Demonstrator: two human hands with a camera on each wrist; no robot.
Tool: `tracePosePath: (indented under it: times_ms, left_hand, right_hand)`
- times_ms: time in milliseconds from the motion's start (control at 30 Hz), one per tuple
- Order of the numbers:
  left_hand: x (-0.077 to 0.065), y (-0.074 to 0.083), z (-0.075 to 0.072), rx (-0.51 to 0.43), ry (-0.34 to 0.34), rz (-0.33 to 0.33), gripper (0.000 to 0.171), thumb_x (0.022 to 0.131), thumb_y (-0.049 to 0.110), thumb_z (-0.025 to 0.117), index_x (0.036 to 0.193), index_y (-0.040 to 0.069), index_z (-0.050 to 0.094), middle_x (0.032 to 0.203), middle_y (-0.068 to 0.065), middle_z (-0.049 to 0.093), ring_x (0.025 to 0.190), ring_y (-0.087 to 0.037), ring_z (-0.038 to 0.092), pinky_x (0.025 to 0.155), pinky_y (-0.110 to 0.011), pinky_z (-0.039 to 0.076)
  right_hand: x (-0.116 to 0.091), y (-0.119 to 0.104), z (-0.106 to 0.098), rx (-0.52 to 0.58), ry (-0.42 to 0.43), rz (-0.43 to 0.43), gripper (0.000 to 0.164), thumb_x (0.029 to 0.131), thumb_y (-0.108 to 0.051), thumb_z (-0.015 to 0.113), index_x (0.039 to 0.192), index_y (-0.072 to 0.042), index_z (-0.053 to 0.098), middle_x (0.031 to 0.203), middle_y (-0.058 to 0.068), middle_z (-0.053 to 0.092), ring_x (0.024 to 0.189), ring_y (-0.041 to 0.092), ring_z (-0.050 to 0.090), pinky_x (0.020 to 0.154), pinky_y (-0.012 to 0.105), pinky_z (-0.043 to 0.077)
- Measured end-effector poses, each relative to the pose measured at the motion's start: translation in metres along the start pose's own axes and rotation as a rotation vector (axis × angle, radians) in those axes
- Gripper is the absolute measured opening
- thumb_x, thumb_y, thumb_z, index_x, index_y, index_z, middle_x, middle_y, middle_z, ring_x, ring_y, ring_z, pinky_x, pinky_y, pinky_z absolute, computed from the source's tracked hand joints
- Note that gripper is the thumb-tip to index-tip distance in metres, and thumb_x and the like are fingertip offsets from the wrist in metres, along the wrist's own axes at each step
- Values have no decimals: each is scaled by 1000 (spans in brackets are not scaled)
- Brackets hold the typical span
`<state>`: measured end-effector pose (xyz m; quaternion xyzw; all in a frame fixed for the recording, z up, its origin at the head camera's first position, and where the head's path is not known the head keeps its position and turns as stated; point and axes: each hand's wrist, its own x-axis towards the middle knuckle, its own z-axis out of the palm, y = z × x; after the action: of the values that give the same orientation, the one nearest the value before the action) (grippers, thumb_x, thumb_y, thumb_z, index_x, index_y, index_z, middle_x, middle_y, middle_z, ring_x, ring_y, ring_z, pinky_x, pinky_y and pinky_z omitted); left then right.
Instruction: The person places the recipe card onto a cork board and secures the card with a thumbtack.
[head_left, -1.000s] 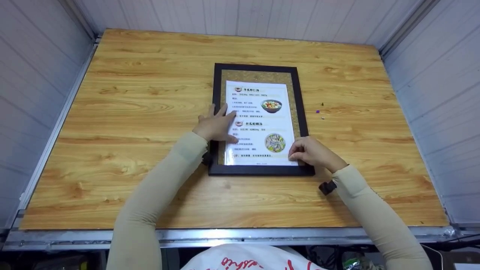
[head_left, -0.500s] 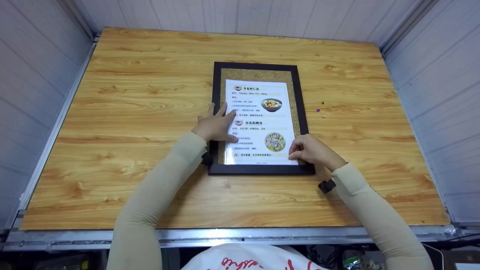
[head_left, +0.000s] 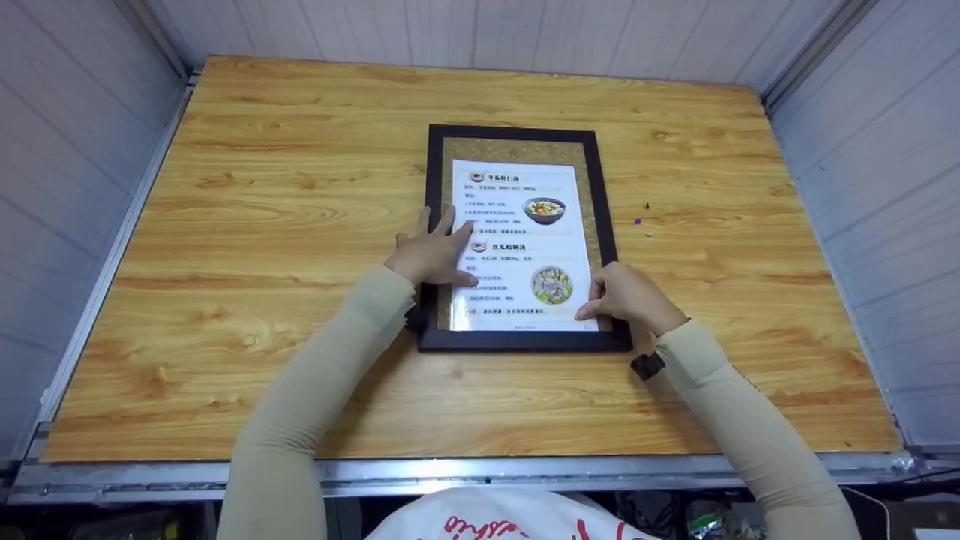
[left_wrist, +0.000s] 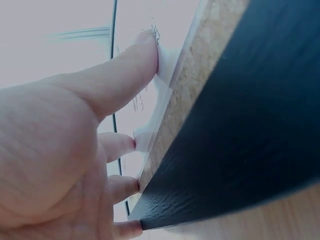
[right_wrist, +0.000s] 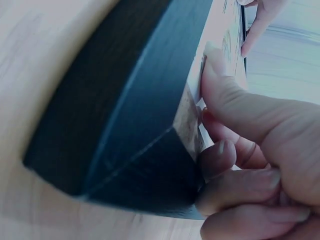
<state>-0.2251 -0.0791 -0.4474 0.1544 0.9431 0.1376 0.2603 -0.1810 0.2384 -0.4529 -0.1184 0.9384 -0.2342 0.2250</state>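
Observation:
A printed recipe sheet [head_left: 517, 232] with two food pictures lies on a black-framed cork board [head_left: 512, 147]. My left hand [head_left: 431, 255] rests with spread fingers over the sheet's left edge and the frame's left side. In the left wrist view, the thumb [left_wrist: 142, 55] lies on the sheet, and the little finger reaches the black frame. At the lower right, my right hand [head_left: 630, 296] pinches the sheet's edge near its corner. The right wrist view shows that thumb [right_wrist: 220, 75] on top of the sheet, with the other fingers curled beside the frame corner.
Tiny items lie right of the board on the wooden table [head_left: 285, 150]: a dark one [head_left: 646, 205], a purple one [head_left: 637, 221] and a pale one [head_left: 649, 234]. Pale panel walls [head_left: 465, 34] enclose the table at the back and sides.
My right hand has shifted slightly, its knuckles a little higher and its wrist a little to the left, still at the sheet's lower right edge. My left hand has stayed in place.

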Motion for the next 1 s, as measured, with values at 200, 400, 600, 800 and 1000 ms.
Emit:
tracePosePath:
  times_ms: [200,400,600,800,1000]
  left_hand:
    - [0,0,-1,3,-11,5,100,86,58,69,161,24,11,165,-9,-12,145,-44,-20,102,-80,10]
    - [2,-2,-1,-9,-22,15,100,87,59,67,161,26,9,164,-7,-15,144,-41,-22,102,-80,10]
    - [1,-4,0,-20,-26,12,100,87,59,67,161,26,8,164,-7,-15,144,-41,-23,102,-81,8]
    - [-1,-4,1,-37,-23,10,99,88,56,68,161,26,9,164,-7,-15,144,-41,-24,102,-80,6]
    - [-1,-3,1,-22,-28,8,99,87,58,67,161,26,8,164,-6,-15,144,-42,-23,100,-82,8]
  right_hand:
    - [-2,5,1,0,31,-24,33,76,-30,87,66,-10,64,61,-3,57,54,12,47,51,29,37]
    - [-3,8,-2,55,28,-46,30,80,-30,84,71,-8,66,65,-2,59,54,11,50,50,27,40]
    - [5,20,-3,180,54,-72,20,90,-21,75,86,-3,69,76,3,62,56,12,52,50,24,44]
    - [13,36,-6,326,183,-19,21,95,-20,70,98,1,69,86,8,65,60,14,55,52,23,48]
    - [19,61,-16,345,415,137,30,95,-21,68,113,3,66,96,12,63,78,15,57,62,20,47]
